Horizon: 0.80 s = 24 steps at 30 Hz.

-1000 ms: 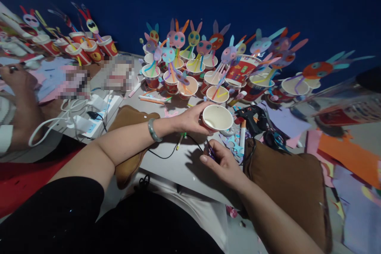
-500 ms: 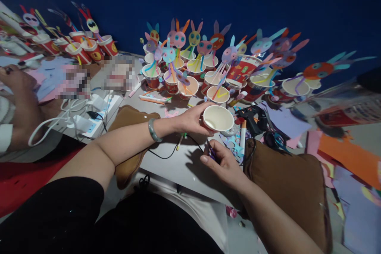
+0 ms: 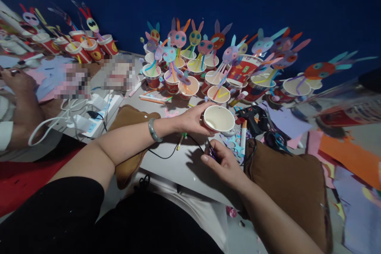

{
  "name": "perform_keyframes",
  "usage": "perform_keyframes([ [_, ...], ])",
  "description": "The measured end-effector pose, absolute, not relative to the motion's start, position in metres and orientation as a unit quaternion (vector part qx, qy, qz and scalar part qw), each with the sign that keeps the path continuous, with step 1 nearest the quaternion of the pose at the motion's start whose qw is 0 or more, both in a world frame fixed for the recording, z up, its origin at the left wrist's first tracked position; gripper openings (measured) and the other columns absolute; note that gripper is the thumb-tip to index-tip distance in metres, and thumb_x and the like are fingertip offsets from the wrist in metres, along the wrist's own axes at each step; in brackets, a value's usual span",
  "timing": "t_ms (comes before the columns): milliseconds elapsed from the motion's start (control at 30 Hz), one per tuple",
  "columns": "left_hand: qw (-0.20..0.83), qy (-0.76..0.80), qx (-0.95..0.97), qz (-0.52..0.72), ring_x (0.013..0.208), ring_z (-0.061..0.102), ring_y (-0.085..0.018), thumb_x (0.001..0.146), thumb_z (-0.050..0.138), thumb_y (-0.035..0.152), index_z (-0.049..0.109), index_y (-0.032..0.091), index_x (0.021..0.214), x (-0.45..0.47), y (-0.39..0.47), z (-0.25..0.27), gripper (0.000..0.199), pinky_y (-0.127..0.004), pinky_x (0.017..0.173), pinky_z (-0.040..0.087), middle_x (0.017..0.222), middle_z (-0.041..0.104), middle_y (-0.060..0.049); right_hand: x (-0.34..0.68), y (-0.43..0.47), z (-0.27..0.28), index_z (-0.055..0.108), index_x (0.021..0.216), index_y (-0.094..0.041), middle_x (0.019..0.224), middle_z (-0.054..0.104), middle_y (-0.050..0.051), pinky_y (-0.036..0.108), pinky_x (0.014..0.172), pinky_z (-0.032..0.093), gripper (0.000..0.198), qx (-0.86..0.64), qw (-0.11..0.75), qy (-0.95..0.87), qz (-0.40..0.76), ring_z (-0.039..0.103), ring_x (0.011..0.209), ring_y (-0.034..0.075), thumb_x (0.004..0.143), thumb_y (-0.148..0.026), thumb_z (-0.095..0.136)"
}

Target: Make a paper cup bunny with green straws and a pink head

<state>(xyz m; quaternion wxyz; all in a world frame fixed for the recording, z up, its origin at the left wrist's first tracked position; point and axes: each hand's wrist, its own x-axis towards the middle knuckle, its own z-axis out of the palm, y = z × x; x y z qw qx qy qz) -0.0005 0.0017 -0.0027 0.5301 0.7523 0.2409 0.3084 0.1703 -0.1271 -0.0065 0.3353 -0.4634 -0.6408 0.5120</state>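
My left hand (image 3: 195,121) is closed around the side of a paper cup (image 3: 219,119), held above the table with its pale, bare inside tilted toward me. Just below it, my right hand (image 3: 223,162) is closed on purple-handled scissors (image 3: 212,153). Their dark blades point up toward the cup's base, and my fingers hide most of the handles. Behind the cup stand several red paper cups (image 3: 188,87) topped with rabbit-eared paper faces (image 3: 169,54) on coloured stems.
A black glue gun (image 3: 253,121) lies right of the cup beside blue paper scraps (image 3: 235,147). Brown cushions (image 3: 288,190) flank my arms. A white power strip (image 3: 92,121) with cables sits left, near another person's hand (image 3: 20,83). Coloured paper sheets (image 3: 351,158) lie at the right.
Both hands, the cup and the scissors have shifted only very slightly to the right in view. My grips look the same.
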Motion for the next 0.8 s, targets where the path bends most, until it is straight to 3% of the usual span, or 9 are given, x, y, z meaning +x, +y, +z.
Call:
perform_keyframes([
  [800,0.523,0.244,0.757,0.305,0.115,0.061,-0.030,0.060,0.085,0.035,0.054,0.016,0.129,-0.0006,0.0010,-0.0005,0.078,-0.044,0.100,0.050,0.125,0.063,-0.014,0.1703,-0.1272,-0.0067,0.051,0.081,-0.022,0.068,0.045,-0.004,0.027,0.057,0.035,0.042,-0.466,0.332,-0.638,0.515,0.039,0.062,0.011,0.088,-0.062,0.064],
])
